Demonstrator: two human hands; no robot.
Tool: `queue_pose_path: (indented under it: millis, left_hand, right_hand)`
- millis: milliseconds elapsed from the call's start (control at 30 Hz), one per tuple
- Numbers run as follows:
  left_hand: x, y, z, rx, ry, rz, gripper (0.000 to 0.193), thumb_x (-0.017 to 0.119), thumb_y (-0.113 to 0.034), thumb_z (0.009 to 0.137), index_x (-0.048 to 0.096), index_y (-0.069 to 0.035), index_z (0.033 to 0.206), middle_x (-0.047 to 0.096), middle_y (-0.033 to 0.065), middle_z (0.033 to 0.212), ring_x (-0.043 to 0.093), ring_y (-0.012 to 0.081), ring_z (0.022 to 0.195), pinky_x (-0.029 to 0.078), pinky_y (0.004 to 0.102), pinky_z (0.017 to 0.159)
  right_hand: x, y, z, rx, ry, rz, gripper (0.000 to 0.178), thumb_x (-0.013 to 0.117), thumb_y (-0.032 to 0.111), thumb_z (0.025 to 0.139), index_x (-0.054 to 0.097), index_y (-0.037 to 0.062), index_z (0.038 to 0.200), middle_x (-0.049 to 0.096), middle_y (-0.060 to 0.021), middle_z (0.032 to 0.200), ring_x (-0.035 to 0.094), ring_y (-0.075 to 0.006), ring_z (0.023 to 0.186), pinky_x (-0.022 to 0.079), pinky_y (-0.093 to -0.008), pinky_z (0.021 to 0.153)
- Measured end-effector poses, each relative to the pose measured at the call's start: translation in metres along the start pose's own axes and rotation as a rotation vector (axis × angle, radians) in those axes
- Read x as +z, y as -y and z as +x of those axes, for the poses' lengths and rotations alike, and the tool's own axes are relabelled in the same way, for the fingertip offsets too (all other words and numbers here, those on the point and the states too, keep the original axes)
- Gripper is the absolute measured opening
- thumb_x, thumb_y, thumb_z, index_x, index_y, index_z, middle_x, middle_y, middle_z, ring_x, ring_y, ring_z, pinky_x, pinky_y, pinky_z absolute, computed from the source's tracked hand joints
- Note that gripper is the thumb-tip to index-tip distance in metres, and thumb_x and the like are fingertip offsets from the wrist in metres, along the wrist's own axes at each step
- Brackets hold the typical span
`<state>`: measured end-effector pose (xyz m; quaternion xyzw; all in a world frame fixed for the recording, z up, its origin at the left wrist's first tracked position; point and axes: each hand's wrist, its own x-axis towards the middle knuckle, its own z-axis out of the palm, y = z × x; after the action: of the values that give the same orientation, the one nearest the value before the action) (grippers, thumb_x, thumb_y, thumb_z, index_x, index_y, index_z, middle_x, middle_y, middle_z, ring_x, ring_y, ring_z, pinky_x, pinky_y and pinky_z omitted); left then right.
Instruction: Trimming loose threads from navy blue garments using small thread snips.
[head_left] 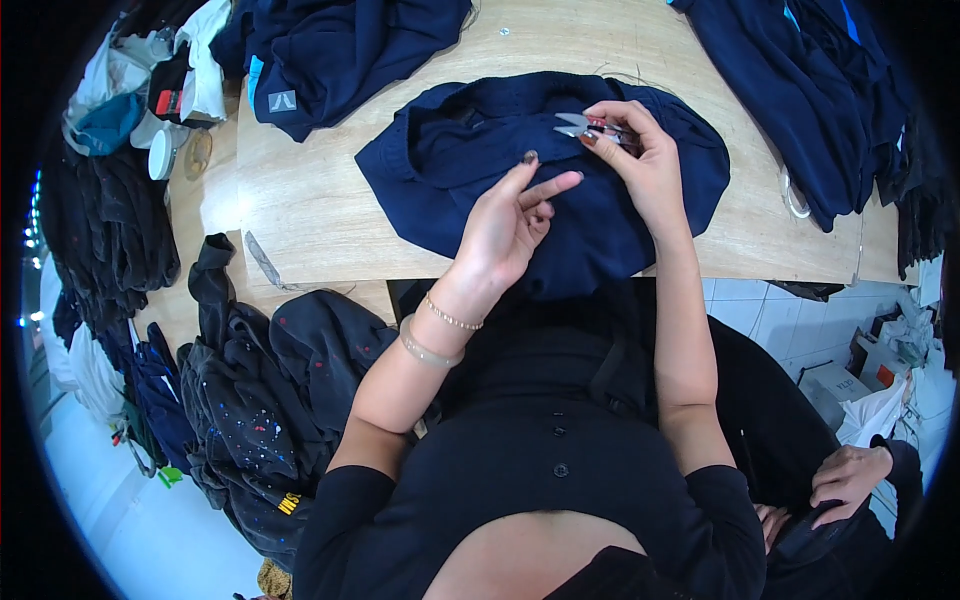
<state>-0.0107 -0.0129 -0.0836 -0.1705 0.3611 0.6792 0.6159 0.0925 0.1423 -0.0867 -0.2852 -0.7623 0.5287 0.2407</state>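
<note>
A navy garment (pixel 640 205) with a gathered waistband lies spread on the wooden table (pixel 330 215) in front of me, its near part hanging over the edge. My right hand (pixel 648 165) grips a small pair of thread snips (pixel 574 125) with red on the handle, blades pointing left and parted, above the garment. Over the garment's near left part is my left hand (pixel 508 225), palm turned up. Its thumb and index finger are stretched apart and the other fingers are curled. I see nothing held in it.
Navy garments lie at the far left (pixel 340 60) and far right (pixel 800 110). Dark paint-speckled clothing (pixel 250 420) is heaped on my left, near a round white lid (pixel 165 152). A dark blade-shaped strip (pixel 262 258) lies near the table edge. Another person's hand (pixel 848 484) is at lower right.
</note>
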Motion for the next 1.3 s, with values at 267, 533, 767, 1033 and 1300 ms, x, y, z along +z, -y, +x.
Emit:
queue_pose_path:
  millis: [267,533,767,1033,1300]
  left_hand:
    - [0.002,0.009,0.008,0.109,0.015,-0.065,0.009,0.052,-0.017,0.096,0.056,-0.013,0.103,0.057,0.0002,0.08,0.037,0.0044,0.057,0.028,0.0175,0.049]
    - [0.005,0.008,0.006,0.108,-0.008,0.004,0.019,0.053,-0.018,0.096,0.057,-0.012,0.113,0.057,0.0007,0.082,0.036,0.0042,0.056,0.028,0.0176,0.048]
    - [0.003,0.002,0.02,-0.013,0.004,-0.166,0.019,0.057,-0.024,0.096,0.051,-0.01,0.105,0.059,0.0045,0.082,0.037,0.004,0.053,0.029,0.017,0.046]
    - [-0.002,0.006,0.025,-0.018,0.017,-0.185,0.015,0.058,-0.023,0.095,0.049,-0.011,0.096,0.058,0.0041,0.081,0.037,0.0038,0.051,0.029,0.0172,0.046]
    - [0.002,0.007,0.019,0.033,0.032,-0.176,0.013,0.057,-0.022,0.095,0.051,-0.012,0.101,0.058,0.0031,0.079,0.036,0.0037,0.052,0.028,0.0171,0.046]
  right_hand:
    - [-0.005,0.015,-0.011,-0.127,-0.082,-0.28,0.022,0.073,0.009,0.075,0.067,0.0055,0.096,0.059,-0.0039,0.085,0.052,-0.0192,0.082,0.044,-0.0294,0.074]
    - [-0.002,0.013,-0.006,-0.151,-0.047,-0.329,0.022,0.071,0.01,0.076,0.067,0.0052,0.097,0.059,-0.0048,0.086,0.051,-0.0202,0.082,0.044,-0.0299,0.074]
    - [0.001,0.011,-0.005,-0.167,-0.05,-0.367,0.021,0.07,0.009,0.076,0.066,0.0048,0.096,0.058,-0.0058,0.085,0.051,-0.0216,0.081,0.044,-0.0308,0.073]
    - [-0.004,0.009,-0.005,-0.168,-0.101,-0.358,0.022,0.07,0.008,0.076,0.066,0.0055,0.097,0.058,-0.0059,0.085,0.052,-0.0216,0.081,0.044,-0.0307,0.072]
    - [0.004,0.013,-0.004,-0.216,-0.038,-0.363,0.022,0.07,0.008,0.076,0.066,0.0056,0.097,0.059,-0.0057,0.086,0.052,-0.0213,0.082,0.045,-0.031,0.073]
